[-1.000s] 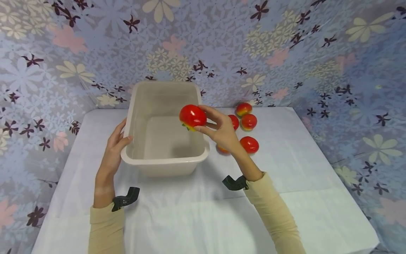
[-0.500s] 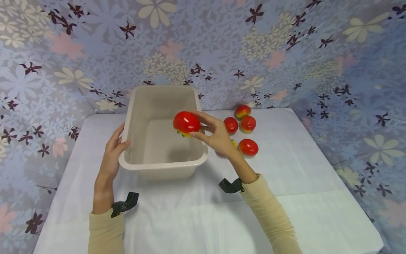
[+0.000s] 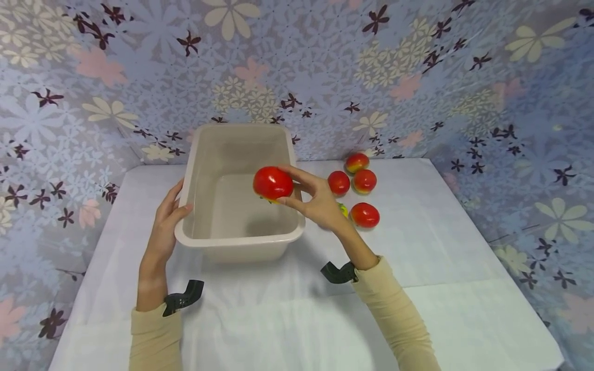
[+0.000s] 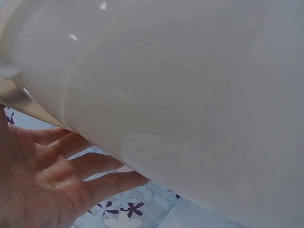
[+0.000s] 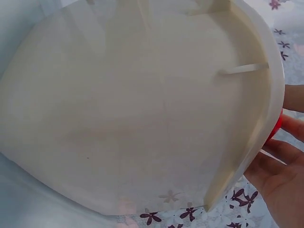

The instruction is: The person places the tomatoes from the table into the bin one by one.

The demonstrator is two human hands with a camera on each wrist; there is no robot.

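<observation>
While the right hand is pinching a fruit: the fruit is hanging over the bin, toward its right wall.
Left hand: gripping the bin's left rim, thumb over it.
Loose fruits: lying on the counter, right of the bin.
Glossy skin: perhaps proving slick, so lowering before letting go should be softening the landing; a firm left hand should be steadying the bin.

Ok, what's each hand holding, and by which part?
The right hand pinches a red fruit by its right side, over the tub; the left hand grips the tub's left rim, thumb on top.
</observation>
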